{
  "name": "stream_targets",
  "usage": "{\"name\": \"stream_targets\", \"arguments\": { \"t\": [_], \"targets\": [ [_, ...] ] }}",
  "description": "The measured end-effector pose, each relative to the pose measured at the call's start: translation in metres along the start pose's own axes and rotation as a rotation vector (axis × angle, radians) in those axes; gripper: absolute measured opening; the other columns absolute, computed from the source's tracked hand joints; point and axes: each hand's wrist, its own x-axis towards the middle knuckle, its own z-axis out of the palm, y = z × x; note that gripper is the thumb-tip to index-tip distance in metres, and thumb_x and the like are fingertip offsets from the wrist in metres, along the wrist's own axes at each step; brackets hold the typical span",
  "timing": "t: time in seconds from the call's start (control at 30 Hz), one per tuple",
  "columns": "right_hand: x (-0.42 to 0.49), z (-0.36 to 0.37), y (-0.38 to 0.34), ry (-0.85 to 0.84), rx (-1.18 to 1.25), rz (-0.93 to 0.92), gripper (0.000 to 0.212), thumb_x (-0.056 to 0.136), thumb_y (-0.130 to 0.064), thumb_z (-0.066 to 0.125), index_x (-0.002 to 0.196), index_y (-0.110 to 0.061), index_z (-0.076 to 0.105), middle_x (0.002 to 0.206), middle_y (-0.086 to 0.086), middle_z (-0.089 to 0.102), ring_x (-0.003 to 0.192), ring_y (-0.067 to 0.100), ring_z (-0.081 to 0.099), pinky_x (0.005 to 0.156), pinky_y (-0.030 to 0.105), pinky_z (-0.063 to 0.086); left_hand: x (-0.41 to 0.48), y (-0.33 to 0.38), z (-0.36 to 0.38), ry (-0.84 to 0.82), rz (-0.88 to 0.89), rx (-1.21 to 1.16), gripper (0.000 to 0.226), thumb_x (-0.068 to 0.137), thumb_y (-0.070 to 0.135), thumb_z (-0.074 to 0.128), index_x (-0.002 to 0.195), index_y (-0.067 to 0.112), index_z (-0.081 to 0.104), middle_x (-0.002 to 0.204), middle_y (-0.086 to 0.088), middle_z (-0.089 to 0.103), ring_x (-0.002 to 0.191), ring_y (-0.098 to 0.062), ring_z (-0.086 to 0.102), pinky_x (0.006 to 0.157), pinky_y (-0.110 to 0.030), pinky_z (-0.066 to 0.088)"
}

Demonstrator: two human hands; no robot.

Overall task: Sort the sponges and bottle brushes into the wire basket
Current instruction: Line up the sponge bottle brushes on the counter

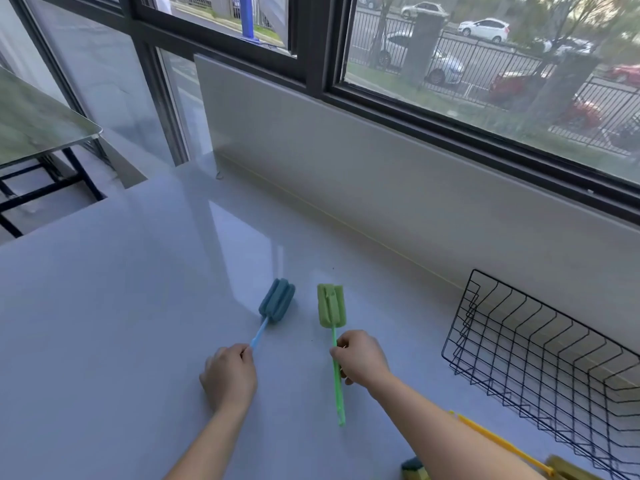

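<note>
My left hand (229, 375) grips the handle of a blue bottle brush (276, 301), whose sponge head rests on the white counter ahead of the hand. My right hand (360, 356) pinches the handle of a green bottle brush (331, 309); its sponge head points away from me and the handle's end sticks out towards me. The black wire basket (464, 327) stands at the right by the wall and looks bare inside. A yellow bottle brush (498, 442) lies near the bottom edge, partly behind my right forearm. A corner of a dark-and-yellow sponge (415, 466) shows at the bottom.
The white counter (138, 289) runs along a low white wall under a window. A metal table (38, 126) stands beyond the counter's left edge.
</note>
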Motion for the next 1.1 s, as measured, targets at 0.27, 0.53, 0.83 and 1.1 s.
{"name": "stream_targets", "arguments": {
  "t": [0.27,0.53,0.83,1.1],
  "targets": [
    [0.011,0.029,0.002,-0.044,0.025,0.021,0.018,0.09,-0.019,0.06,0.092,-0.002,0.067,0.082,0.017,0.075,0.066,0.033,0.076,0.07,0.045,0.064,-0.007,-0.008,0.002,-0.034,0.055,0.087,0.021,0.095,0.028,0.053,0.089,0.025,0.073,0.091,-0.002,0.067,0.094,-0.03,0.054,0.075,-0.035,0.032],
    [0.004,0.037,0.019,-0.062,0.129,0.004,0.014,0.088,-0.024,0.069,0.091,-0.01,0.069,0.077,0.012,0.075,0.061,0.03,0.073,0.073,0.047,0.064,-0.011,-0.01,-0.004,-0.108,0.056,-0.038,0.038,0.088,0.024,0.058,0.125,0.022,0.064,0.105,0.0,0.064,0.105,-0.026,0.054,0.09,-0.039,0.045],
    [-0.008,0.052,0.019,-0.122,0.222,0.049,0.018,0.084,-0.01,0.075,0.099,-0.004,0.066,0.084,0.012,0.068,0.055,0.024,0.07,0.058,0.038,0.064,-0.018,-0.019,-0.009,-0.16,0.036,-0.143,0.029,0.086,0.01,0.06,0.11,0.021,0.071,0.09,0.002,0.061,0.081,-0.02,0.059,0.068,-0.032,0.046],
    [-0.001,0.075,0.0,-0.092,0.384,0.111,0.019,0.085,-0.008,0.076,0.097,-0.004,0.062,0.09,0.021,0.074,0.055,0.025,0.071,0.057,0.038,0.064,-0.015,-0.021,-0.014,-0.202,0.052,-0.151,0.027,0.085,0.011,0.06,0.106,0.024,0.072,0.089,0.005,0.067,0.079,-0.016,0.061,0.065,-0.028,0.045]
  ]
}}
